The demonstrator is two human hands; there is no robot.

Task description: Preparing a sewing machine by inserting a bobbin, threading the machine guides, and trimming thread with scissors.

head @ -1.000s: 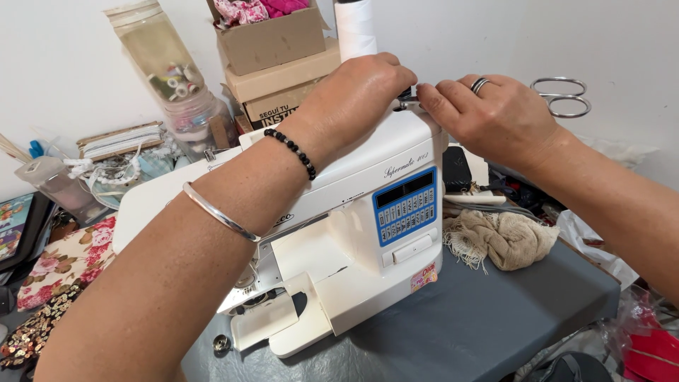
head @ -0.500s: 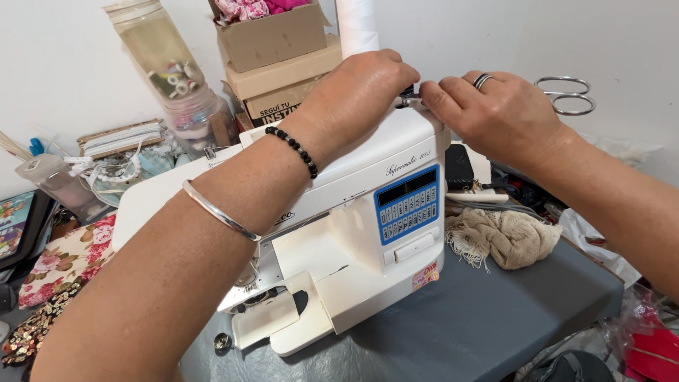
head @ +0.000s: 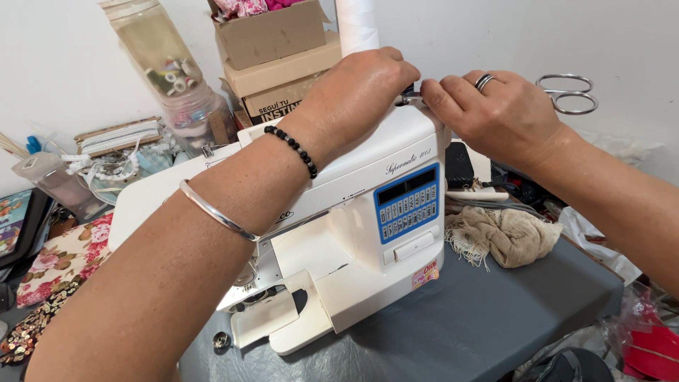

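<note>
Hands barely shifted since earlier frames, same pinch spot. Left hand [head: 361,88] and right hand [head: 495,110] meet upper centre of frame, atop sewing machine [head: 368,212] right end; fingertips pinching small metal part [head: 412,97] between them. Left forearm crosses machine's long axis diagonally; right hand comes in from right edge.

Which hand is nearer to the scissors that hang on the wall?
Right. The right hand is just left of the scissors, almost beside them. The left hand rests on top of the white sewing machine, farther left, beyond the right hand.
</note>
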